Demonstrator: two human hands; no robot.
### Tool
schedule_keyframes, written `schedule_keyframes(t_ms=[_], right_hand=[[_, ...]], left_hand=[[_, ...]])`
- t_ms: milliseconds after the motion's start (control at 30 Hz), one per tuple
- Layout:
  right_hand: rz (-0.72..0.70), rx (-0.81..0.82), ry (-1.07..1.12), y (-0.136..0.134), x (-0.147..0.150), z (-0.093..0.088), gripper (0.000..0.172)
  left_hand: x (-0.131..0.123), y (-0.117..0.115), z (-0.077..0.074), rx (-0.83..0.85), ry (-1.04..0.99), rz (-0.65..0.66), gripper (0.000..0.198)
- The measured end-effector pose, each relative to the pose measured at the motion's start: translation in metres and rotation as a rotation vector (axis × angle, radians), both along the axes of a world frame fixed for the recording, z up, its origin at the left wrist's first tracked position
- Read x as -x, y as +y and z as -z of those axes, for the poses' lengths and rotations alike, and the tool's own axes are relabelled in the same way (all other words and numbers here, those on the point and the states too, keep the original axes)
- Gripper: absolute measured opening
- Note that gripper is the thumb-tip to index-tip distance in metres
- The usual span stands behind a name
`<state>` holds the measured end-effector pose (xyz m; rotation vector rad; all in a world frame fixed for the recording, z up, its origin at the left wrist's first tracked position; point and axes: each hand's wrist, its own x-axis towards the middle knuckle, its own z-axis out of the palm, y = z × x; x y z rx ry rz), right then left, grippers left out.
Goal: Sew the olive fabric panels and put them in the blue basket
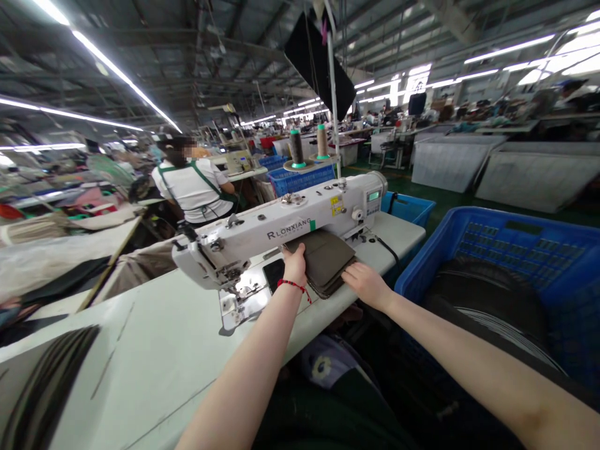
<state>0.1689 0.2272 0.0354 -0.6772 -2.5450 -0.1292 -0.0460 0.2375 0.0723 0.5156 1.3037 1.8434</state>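
My left hand [294, 265] and right hand [367, 285] lie open, fingers flat against a stack of olive-grey grained leather panels [323, 262], not closed on it. The stack rests on a smooth white table [140, 350], beneath the arm of a white Rlonxiang sewing machine [281, 228]. Right of my right hand stands a blue plastic crate [515, 224].

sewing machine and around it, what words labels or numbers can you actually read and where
"RLONXIANG": in dark letters on the arm of the white industrial sewing machine
Small line of print under that name: too small to read
Yellow sticker on the machine: too small to read
Screen of the control box at the machine's end: too blurred to read
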Motion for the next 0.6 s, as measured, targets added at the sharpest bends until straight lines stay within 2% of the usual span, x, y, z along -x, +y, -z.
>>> schedule_keyframes(t_ms=[133, 300, 400, 600], right_hand=[[0.105, 0.082, 0.031, -0.016, -0.006, 0.003, 0.031], [0.37, 0.204, 0.056, -0.026, 0.001, 0.004, 0.021], [0.392, 0.256, 0.048, -0.021, 0.015, 0.003, 0.017], [0.357, 0.33, 0.018, -0.004, 0.033, -0.009, 0.024]], left_hand=[[0.0, 0.006, -0.003, -0.017, 0.019, -0.016, 0.048], [-0.003, 0.012, -0.007, -0.011, 0.031, -0.015, 0.047], [-0.003, 0.013, -0.007, 0.025, 0.039, -0.003, 0.045], [-0.008, 0.019, -0.013, 0.116, 0.027, -0.035, 0.025]])
